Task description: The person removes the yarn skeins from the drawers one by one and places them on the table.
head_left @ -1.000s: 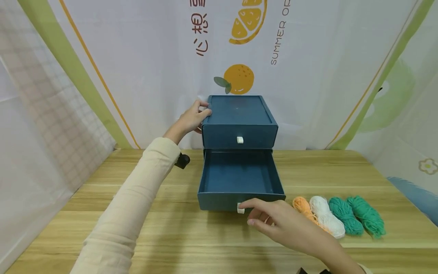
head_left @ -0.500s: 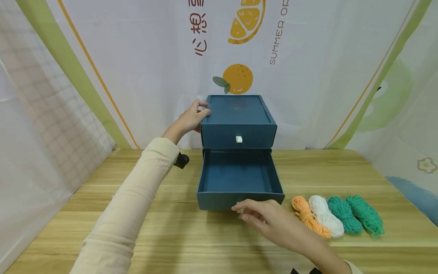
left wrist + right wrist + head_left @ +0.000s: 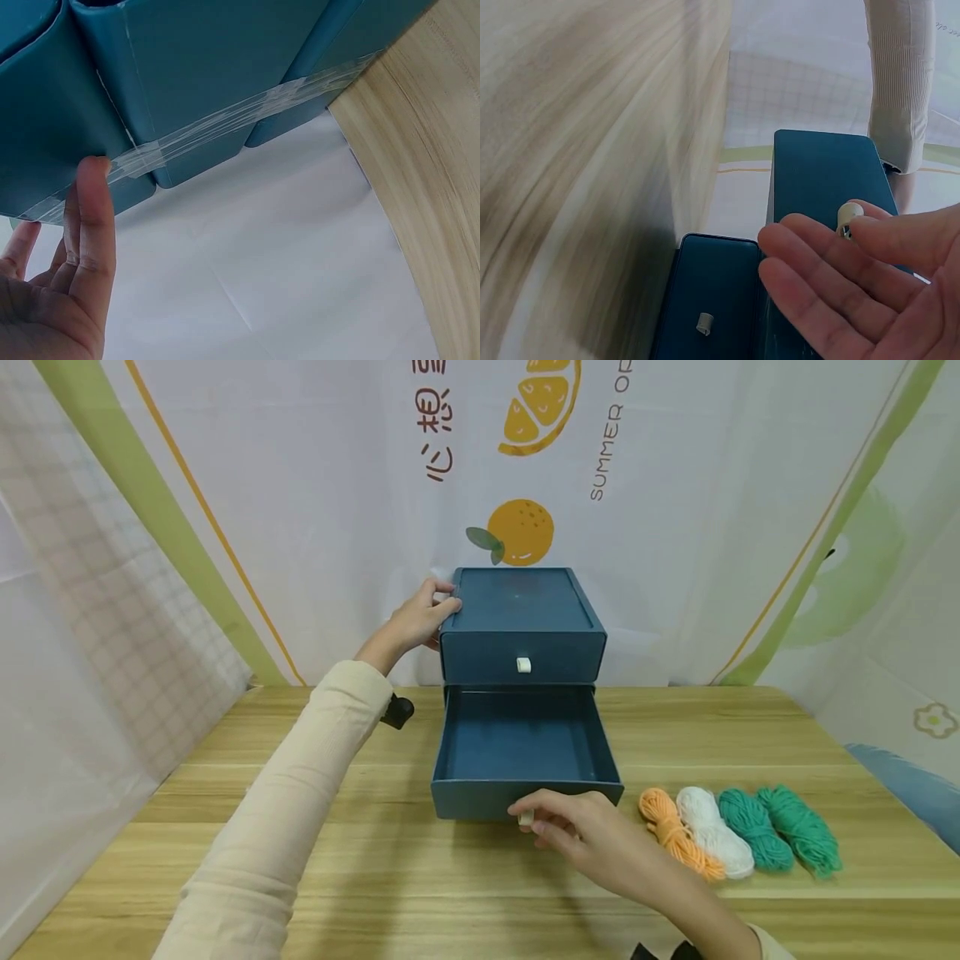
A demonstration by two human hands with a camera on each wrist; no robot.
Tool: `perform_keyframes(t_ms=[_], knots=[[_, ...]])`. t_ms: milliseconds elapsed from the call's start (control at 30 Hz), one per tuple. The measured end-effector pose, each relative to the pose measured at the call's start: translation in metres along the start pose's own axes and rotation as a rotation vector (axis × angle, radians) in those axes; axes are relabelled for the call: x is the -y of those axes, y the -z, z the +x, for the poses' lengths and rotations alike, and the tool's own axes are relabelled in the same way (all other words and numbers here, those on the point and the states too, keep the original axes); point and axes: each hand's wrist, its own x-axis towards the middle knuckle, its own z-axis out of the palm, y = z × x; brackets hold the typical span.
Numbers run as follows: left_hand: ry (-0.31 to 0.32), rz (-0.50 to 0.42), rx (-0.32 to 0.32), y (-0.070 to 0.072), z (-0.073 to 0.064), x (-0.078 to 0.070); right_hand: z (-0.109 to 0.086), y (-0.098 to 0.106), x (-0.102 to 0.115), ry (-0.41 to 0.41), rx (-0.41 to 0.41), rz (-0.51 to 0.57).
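A dark blue drawer cabinet (image 3: 522,602) stands on the table with its top drawer shut. Below that, a middle drawer (image 3: 525,743) is pulled well out, and its blue floor shows. My right hand (image 3: 592,839) pinches this drawer's small white pull tab (image 3: 847,216) between thumb and index finger; the other fingers extend beside it. My left hand (image 3: 416,614) rests at the cabinet's upper left edge. In the left wrist view its fingers (image 3: 94,217) touch the side wall near strips of clear tape (image 3: 202,131). The right wrist view shows a lower drawer (image 3: 720,277) with its own tab.
On the right of the wooden table (image 3: 315,860) lie skeins of yarn in a row: orange (image 3: 675,835), white (image 3: 712,835) and two green (image 3: 757,831). A printed white curtain (image 3: 337,510) hangs behind the cabinet.
My right hand has shifted slightly left and its thumb has closed in on the white tab, which it now pinches. The left hand and the drawer look the same.
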Motion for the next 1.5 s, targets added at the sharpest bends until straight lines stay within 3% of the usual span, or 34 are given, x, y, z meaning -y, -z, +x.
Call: perform_keyframes(t_ms=[933,1500], knots=[[0.010,0.003,0.000,0.001,0.000,0.000,0.017,-0.001,-0.002,0.062,-0.114,0.014],[0.000,-0.007,0.011,0.000,-0.001,0.000,0.041,0.000,-0.020,-0.056,-0.232,0.084]])
